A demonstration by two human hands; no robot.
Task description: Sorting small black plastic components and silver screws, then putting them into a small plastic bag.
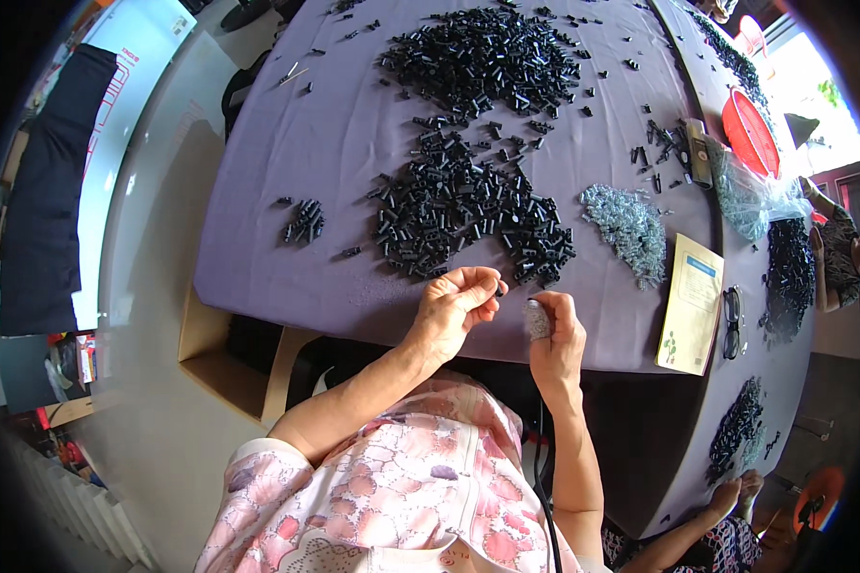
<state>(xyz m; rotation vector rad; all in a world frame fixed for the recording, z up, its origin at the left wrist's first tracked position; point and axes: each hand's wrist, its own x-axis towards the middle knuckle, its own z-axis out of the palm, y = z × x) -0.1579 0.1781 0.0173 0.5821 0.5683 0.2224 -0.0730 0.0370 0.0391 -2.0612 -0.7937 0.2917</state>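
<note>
My left hand [452, 307] is closed in a pinch on a small black part [501, 290], just over the table's front edge. Beside it, my right hand [557, 332] has its fingers curled in, with a whitish wrap on the thumb; a tiny dark bit shows at the fingertips, too small to name. The hands are close but apart. Beyond them lies a large heap of small black cylindrical parts [449, 205], with another heap [483, 59] behind it. A small cluster of the same parts [304, 221] sits to the left. On the right is a pile of clear small pieces [627, 229].
A yellow booklet [690, 306] and glasses [733, 323] lie to the right on the purple cloth [277, 162]. Farther right are a red basket [750, 132] and a clear plastic bag [750, 196]. Another person's hands [736, 492] work at lower right. A cardboard box [222, 368] stands below the left edge.
</note>
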